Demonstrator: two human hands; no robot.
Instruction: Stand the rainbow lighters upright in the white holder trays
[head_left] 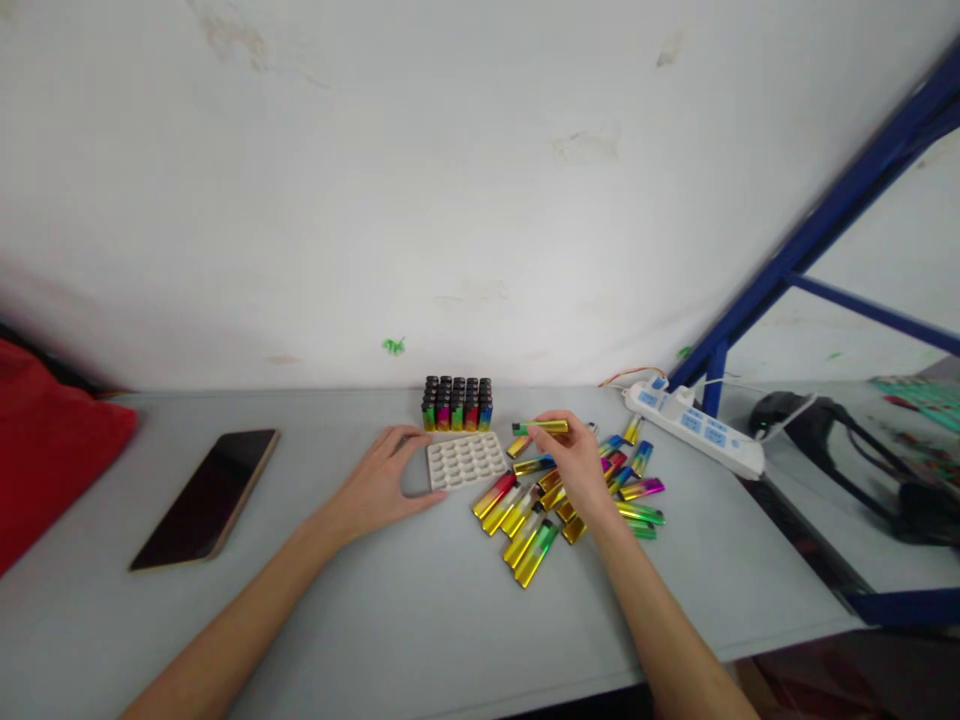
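Observation:
My right hand (574,455) is closed on a green and gold lighter (551,426), held nearly level above the table. Under and around that hand lies a loose pile of shiny metallic lighters (536,553) in gold, red, green, blue and purple. At the left edge of a white tray (466,461) with rows of slots, my left hand (382,482) has its thumb and fingers spread apart, the thumb by the tray's near corner. No lighters show in the tray's slots. Behind it, a block of upright lighters (457,408) with black tops stands in rows.
A dark-screened phone (206,498) lies at the left, beyond it a red cloth-like item (56,440). To the right are a white power strip (694,428) with plugs and cables, a blue metal frame (750,285) and a black strapped device (847,450). A white wall (450,200) closes the back.

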